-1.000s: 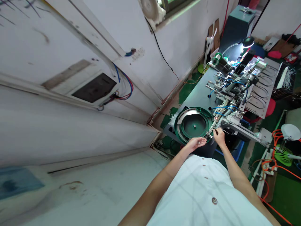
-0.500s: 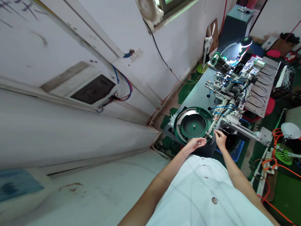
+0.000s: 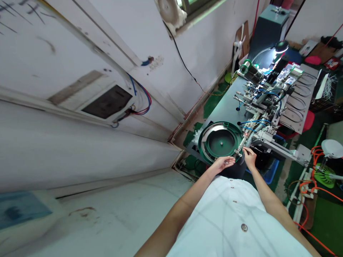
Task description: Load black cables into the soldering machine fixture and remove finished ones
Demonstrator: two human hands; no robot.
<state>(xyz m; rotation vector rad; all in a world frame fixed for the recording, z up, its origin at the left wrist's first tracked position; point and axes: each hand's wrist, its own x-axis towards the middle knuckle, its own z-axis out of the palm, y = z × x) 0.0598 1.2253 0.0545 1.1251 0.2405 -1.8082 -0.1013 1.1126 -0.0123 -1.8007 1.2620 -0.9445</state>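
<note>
My left hand (image 3: pixel 223 164) is palm up at the near rim of the round green bowl (image 3: pixel 222 142), its fingers curled around small metallic pieces. My right hand (image 3: pixel 249 157) is pinched at the near end of a narrow metal track (image 3: pixel 242 142), just right of the bowl; what its fingertips hold is too small to make out. The track runs from the bowl's right side up to the machine (image 3: pixel 265 100), which carries blue tubes and metal arms.
A lit lamp (image 3: pixel 281 46) and a wire spool (image 3: pixel 245 66) stand over the machine. Looped cables lie on a board (image 3: pixel 305 89) at its right. A blue bin (image 3: pixel 272 171) is below; a white fan (image 3: pixel 331 149) and orange hoses stand right. The wall fills the left.
My right hand has shifted slightly left along the near end of the track. My left hand has hardly moved.
</note>
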